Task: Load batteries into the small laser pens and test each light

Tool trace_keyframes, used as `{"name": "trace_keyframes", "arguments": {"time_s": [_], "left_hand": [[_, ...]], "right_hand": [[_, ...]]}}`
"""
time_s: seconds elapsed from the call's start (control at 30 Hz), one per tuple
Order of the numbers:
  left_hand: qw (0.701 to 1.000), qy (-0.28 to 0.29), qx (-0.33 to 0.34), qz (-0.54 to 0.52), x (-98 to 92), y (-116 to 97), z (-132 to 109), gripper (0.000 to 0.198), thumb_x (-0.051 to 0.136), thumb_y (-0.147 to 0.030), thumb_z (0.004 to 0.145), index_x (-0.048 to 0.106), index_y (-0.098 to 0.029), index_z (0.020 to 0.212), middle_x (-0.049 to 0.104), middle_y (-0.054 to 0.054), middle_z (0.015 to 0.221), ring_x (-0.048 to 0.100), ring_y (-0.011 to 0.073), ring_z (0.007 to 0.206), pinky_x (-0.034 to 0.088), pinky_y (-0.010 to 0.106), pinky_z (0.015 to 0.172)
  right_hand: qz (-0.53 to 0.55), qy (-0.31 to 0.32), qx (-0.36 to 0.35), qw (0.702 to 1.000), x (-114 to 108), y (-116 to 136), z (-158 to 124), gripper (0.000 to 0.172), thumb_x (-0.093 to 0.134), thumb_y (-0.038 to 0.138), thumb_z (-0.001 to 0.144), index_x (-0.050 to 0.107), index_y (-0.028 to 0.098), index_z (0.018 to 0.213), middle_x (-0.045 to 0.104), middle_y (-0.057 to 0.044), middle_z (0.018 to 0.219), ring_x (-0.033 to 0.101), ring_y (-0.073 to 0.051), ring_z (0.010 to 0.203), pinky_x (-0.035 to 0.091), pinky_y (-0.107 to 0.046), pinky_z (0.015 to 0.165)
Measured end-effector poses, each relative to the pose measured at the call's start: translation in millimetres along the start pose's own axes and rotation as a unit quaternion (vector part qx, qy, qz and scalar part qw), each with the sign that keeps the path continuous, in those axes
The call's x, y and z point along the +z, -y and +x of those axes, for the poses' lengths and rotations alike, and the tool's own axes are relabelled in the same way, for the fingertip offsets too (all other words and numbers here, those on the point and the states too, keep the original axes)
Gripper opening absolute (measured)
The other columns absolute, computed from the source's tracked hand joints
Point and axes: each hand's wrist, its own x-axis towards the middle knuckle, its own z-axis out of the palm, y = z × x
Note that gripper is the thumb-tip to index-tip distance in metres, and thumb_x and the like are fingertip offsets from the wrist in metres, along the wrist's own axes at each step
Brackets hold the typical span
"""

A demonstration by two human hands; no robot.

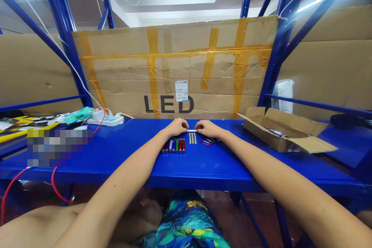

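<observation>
A slim, silvery cylinder point(192, 131) is being held level above the desk point(124, 162), just beyond a cluster of small round discs point(192, 138). One end is being pinched by the fingers of the left hand point(177, 127), the other by those of the right hand point(207, 128); whether it is being twisted or merely steadied cannot be told. The step in hand is judged to be two-handed handling of this one piece, and for the next move a light, even pinch with both ends in line is probably being called for.

Smooth, glossy blue paint is being shown by the desk. Near the left hand, flashlight-like cylinders point(177, 145) in red, silver, blue and green are being displayed in a neat row, their surfaces shining like metal. The discs, shiny and button-like, are being presented in tidy lines. Beside them, under the right hand, thin looped clips point(206, 142) in red and green are being partly hidden. Farther right, matte brown board is being folded outward as flaps on an open carton point(261, 133).
</observation>
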Motion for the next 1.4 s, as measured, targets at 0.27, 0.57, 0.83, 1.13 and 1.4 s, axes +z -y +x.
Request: {"name": "trace_keyframes", "arguments": {"time_s": [0.27, 0.57, 0.83, 1.13, 1.4], "left_hand": [[1.000, 0.019, -0.004, -0.001, -1.3, -2.3, -1.9, 0.013, 0.065, -0.017, 0.063, 0.071, -0.016, 0.075, 0.072, 0.004, 0.075, 0.064, 0.0184, 0.071, 0.048, 0.029, 0.067], [0.999, 0.031, -0.003, -0.022, -3.3, -2.7, -3.9, 0.014, 0.068, -0.018, 0.064, 0.071, -0.016, 0.077, 0.072, 0.004, 0.075, 0.063, 0.0180, 0.070, 0.048, 0.030, 0.069], [0.999, 0.048, -0.020, -0.014, -7.5, -5.3, -7.4, 0.020, 0.067, -0.021, 0.067, 0.071, -0.013, 0.085, 0.072, 0.005, 0.082, 0.065, 0.0179, 0.078, 0.049, 0.029, 0.074], [0.999, 0.049, -0.018, -0.001, -15.8, -11.3, -12.6, 0.018, 0.063, -0.024, 0.068, 0.071, -0.014, 0.081, 0.072, 0.004, 0.080, 0.063, 0.0167, 0.075, 0.047, 0.028, 0.073], [0.989, 0.146, -0.034, 0.012, -39.1, -26.0, -27.4, 0.018, 0.067, -0.030, 0.065, 0.073, -0.014, 0.073, 0.070, 0.003, 0.072, 0.059, 0.0141, 0.071, 0.044, 0.026, 0.070]], "right_hand": [[0.000, 0.003, -0.006, 1.000, -1.2, 0.5, -2.1, 0.017, 0.056, 0.012, 0.078, 0.070, 0.016, 0.086, 0.072, -0.006, 0.087, 0.064, -0.018, 0.077, 0.046, -0.025, 0.069], [-0.002, 0.002, -0.024, 1.000, 0.0, -2.7, -1.2, 0.016, 0.057, 0.016, 0.080, 0.071, 0.017, 0.088, 0.073, -0.006, 0.090, 0.064, -0.019, 0.080, 0.047, -0.027, 0.073], [-0.015, 0.012, -0.015, 1.000, -2.2, 0.1, -3.0, 0.018, 0.055, 0.016, 0.082, 0.071, 0.017, 0.091, 0.073, -0.006, 0.094, 0.064, -0.018, 0.084, 0.046, -0.024, 0.076], [-0.028, 0.002, -0.020, 0.999, -4.4, 7.5, -5.6, 0.022, 0.054, 0.014, 0.082, 0.072, 0.017, 0.093, 0.072, -0.007, 0.094, 0.063, -0.018, 0.084, 0.045, -0.026, 0.076], [-0.024, -0.063, -0.138, 0.988, -14.2, 47.6, -24.9, 0.026, 0.052, 0.009, 0.083, 0.075, 0.017, 0.088, 0.071, -0.005, 0.087, 0.060, -0.017, 0.082, 0.044, -0.029, 0.079]]}}
